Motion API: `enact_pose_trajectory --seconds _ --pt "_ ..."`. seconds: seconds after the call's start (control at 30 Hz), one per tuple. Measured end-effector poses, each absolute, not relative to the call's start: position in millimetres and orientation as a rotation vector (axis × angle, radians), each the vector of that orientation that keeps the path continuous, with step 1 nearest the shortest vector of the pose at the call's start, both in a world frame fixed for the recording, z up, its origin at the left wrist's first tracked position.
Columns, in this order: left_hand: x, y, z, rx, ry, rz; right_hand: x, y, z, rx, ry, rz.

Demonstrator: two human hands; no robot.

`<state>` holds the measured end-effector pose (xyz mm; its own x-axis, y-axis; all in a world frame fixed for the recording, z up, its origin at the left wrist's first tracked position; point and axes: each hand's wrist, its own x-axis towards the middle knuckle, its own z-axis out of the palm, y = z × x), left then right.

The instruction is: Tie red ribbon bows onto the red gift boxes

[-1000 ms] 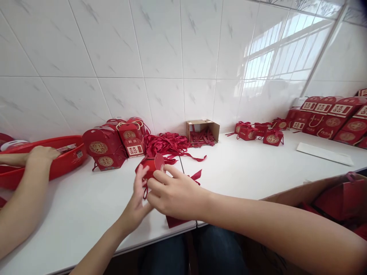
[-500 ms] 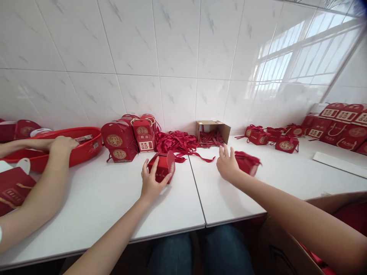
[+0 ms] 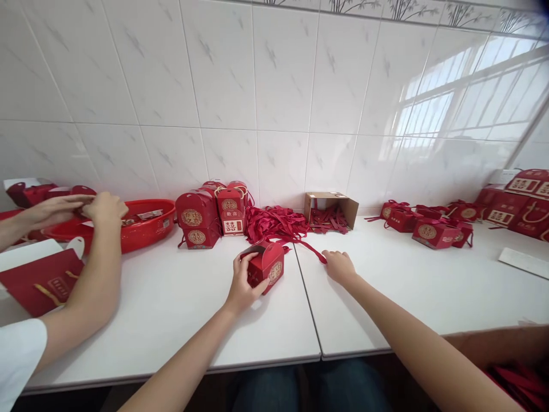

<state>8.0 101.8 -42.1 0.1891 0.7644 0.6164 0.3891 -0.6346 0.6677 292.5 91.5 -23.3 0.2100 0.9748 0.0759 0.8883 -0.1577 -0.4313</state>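
My left hand [image 3: 245, 286] grips a small red gift box [image 3: 272, 272] with a round gold emblem, standing on the white table. The thumb and fingers wrap its left side, and the top looks partly open. To the right, my right hand [image 3: 339, 267] pinches the end of a red ribbon [image 3: 312, 249]. That ribbon stretches back to a tangled pile of red ribbons [image 3: 274, 222] near the wall. Beside the pile lies an open cardboard box [image 3: 351, 212] on its side, with more ribbons in it.
Several red boxes with ribbons [image 3: 434, 233] sit at the right, near stacked red boxes [image 3: 529, 200]. Taller red boxes [image 3: 198, 220] stand left of the ribbons. A co-worker's hands [image 3: 105, 209] are over a red basin [image 3: 146, 234], beside a red gift bag [image 3: 47, 280].
My right hand has closed on the ribbon end. The blurred red box beside it has gone from there; one more box appears among those at right. The view has shifted left.
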Motion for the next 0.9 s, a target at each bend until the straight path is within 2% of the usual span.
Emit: enact_pose_trajectory --seconds 0.23,0.33,0.4,0.5,0.57,0.63,0.8,0.9 --pt "4.9 88.7 -37.3 2.083 0.799 1.237 310.6 50.4 49.1 -1.563 -1.588 0.658" --pt "5.1 76.7 -32.3 2.092 0.704 1.172 315.9 21.0 88.7 -1.047 -1.331 0.769" --pt "7.9 68.0 -27.4 2.073 0.756 1.190 314.8 0.9 108.3 -0.960 -1.230 0.678" --pt "16.9 55.0 -16.3 2.053 0.989 1.242 307.3 -22.3 122.5 -1.066 -1.087 0.343" --pt "24.9 46.6 -6.7 2.119 1.137 1.239 300.8 -30.7 122.7 -1.085 -1.032 0.248" --pt "32.7 38.8 3.1 2.223 1.224 1.245 293.7 -34.5 117.6 -1.092 -1.075 0.363" --pt "43.8 28.1 18.9 2.377 1.235 1.392 270.4 -37.8 91.3 -1.256 -1.334 1.033" --pt "45.4 30.4 19.8 2.406 1.239 1.382 256.1 -39.3 72.2 -1.315 -1.368 1.198"
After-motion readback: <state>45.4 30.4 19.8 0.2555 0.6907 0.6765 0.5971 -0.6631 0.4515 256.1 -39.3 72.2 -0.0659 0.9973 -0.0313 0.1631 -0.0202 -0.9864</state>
